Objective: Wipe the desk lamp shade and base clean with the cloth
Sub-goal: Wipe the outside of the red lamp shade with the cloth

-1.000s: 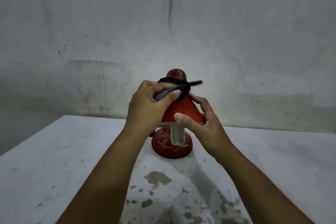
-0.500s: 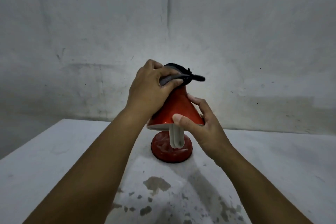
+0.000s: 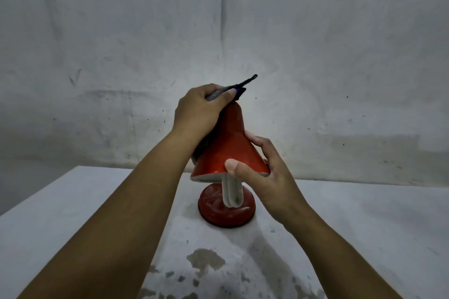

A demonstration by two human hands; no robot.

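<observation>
Climbing since a second ago, the left hand (image 3: 201, 109) now grips the dark cloth (image 3: 237, 88) at the crown of the red shade (image 3: 228, 148), so the base (image 3: 227, 211) likely remains unwiped; the right hand (image 3: 264, 177) pinches the shade's rim, thumb in front; the lamp stands mid-table (image 3: 73, 213), edges well apart, room all round.
</observation>
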